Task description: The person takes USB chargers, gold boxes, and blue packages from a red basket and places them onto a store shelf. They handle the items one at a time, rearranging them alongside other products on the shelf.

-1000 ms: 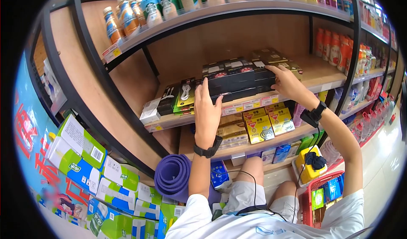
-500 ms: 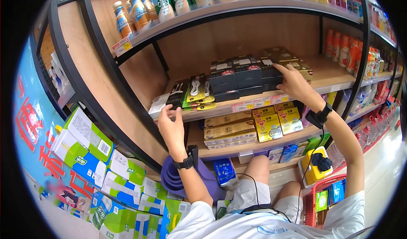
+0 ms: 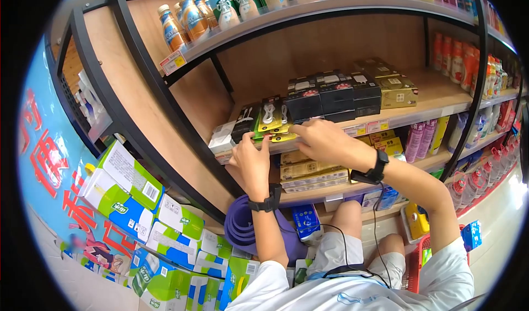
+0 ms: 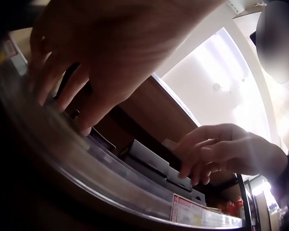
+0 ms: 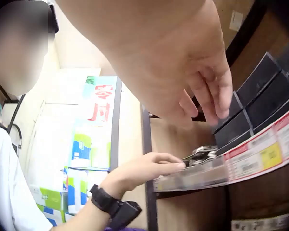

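My left hand (image 3: 250, 165) reaches to the shelf front, its fingertips at the lower end of the flat packs of charging cables (image 3: 270, 118). Those packs are yellow and black with white cables printed on them, stacked beside a green-edged pack. In the left wrist view, the fingers (image 4: 72, 91) point down over the transparent shelf edge. My right hand (image 3: 322, 143) hovers at the right end of the same packs, fingers loosely bent with nothing between them. Dark boxes (image 3: 336, 98) stand in stacked rows just behind it.
A white box (image 3: 221, 137) stands at the shelf's left end, gold boxes (image 3: 397, 90) at the right. Bottles (image 3: 226, 7) line the shelf above. Below lie gold cartons (image 3: 311, 173). A rolled purple mat (image 3: 242, 223), green-blue cartons (image 3: 165, 250) and a red basket (image 3: 424, 256) are near the legs.
My right hand has left the top of the dark boxes and come left and down to the cable packs. The left hand has moved from the dark boxes leftward to those packs.
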`<state>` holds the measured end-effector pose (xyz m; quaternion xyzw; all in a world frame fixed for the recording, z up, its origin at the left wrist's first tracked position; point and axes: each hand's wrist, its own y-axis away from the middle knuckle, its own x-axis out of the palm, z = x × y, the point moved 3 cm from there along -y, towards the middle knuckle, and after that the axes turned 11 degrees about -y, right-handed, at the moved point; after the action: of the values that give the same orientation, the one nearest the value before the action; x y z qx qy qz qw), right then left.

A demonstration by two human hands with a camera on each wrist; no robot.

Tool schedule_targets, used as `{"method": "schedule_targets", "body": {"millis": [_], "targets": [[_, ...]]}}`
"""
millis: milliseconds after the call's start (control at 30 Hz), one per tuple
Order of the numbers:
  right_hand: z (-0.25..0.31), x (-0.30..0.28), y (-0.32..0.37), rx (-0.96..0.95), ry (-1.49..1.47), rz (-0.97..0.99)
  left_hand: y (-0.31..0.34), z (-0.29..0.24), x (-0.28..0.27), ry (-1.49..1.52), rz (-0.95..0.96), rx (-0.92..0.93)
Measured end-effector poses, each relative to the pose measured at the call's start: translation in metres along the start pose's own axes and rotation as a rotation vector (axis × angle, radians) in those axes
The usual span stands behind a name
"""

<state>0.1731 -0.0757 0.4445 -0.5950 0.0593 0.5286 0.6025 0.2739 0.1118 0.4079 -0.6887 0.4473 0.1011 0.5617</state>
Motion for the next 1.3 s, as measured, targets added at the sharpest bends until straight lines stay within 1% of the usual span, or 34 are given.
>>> {"method": "schedule_targets", "body": {"millis": [33,233,333,400,433,533,600,633,733,767,833,867,900,933,1000,1100,1133,1200,1267,1300], "targets": [[-0.002,0.007,-0.005,0.037,-0.027,0.016,-0.002,0.001,0.000,0.020,0.012,-0.016],[-0.004,0.032,-0.019,0.061,0.044,-0.107,-0.012,0.011,0.010,0.166,0.043,-0.128],[-0.006,0.035,-0.019,0.044,0.042,-0.158,-0.013,0.013,0.015,0.210,0.022,-0.125],[-0.011,0.038,-0.017,0.024,0.057,-0.140,-0.014,0.011,0.017,0.256,0.008,-0.104],[-0.014,0.039,-0.016,0.015,0.064,-0.132,-0.015,0.010,0.019,0.309,-0.007,-0.084],[-0.014,0.042,-0.010,-0.073,0.082,-0.202,-0.016,0.003,0.019,0.471,-0.030,-0.049],[-0.014,0.039,-0.007,0.010,0.070,-0.101,-0.017,-0.005,0.016,0.590,-0.020,-0.059],[-0.011,0.036,-0.007,0.052,0.063,-0.052,-0.017,-0.013,0.009,0.484,-0.057,-0.032],[-0.010,0.032,-0.006,0.058,0.071,-0.053,-0.021,-0.022,0.006,0.312,-0.114,0.077],[-0.012,0.030,-0.006,0.089,0.046,-0.064,-0.027,-0.019,0.012,0.274,-0.190,0.131],[-0.013,0.029,-0.008,0.149,-0.004,-0.085,-0.041,-0.013,0.018,0.388,-0.087,0.105],[-0.011,0.028,-0.009,0.138,0.010,-0.130,-0.045,-0.011,0.021,0.444,-0.036,0.091],[-0.007,0.026,-0.010,0.126,0.025,-0.175,-0.045,-0.018,0.012,0.495,0.031,0.061],[-0.004,0.025,-0.011,0.114,0.041,-0.221,-0.045,-0.019,0.012,0.496,0.068,0.065],[-0.005,0.027,-0.019,0.022,0.162,-0.256,-0.047,-0.022,0.013,0.502,0.143,0.072],[-0.004,0.026,-0.028,-0.108,0.356,-0.318,-0.050,-0.020,0.021,0.482,0.126,0.048],[-0.001,0.025,-0.032,-0.153,0.423,-0.341,-0.047,-0.019,0.021,0.504,0.122,0.011],[-0.008,0.033,-0.038,-0.160,0.511,-0.329,-0.047,-0.021,0.019,0.551,0.105,-0.052],[-0.016,0.037,-0.043,-0.179,0.553,-0.320,-0.049,-0.020,0.016,0.552,0.056,-0.052],[-0.022,0.041,-0.044,-0.153,0.584,-0.271,-0.048,-0.018,0.015,0.554,0.036,-0.053]]}}
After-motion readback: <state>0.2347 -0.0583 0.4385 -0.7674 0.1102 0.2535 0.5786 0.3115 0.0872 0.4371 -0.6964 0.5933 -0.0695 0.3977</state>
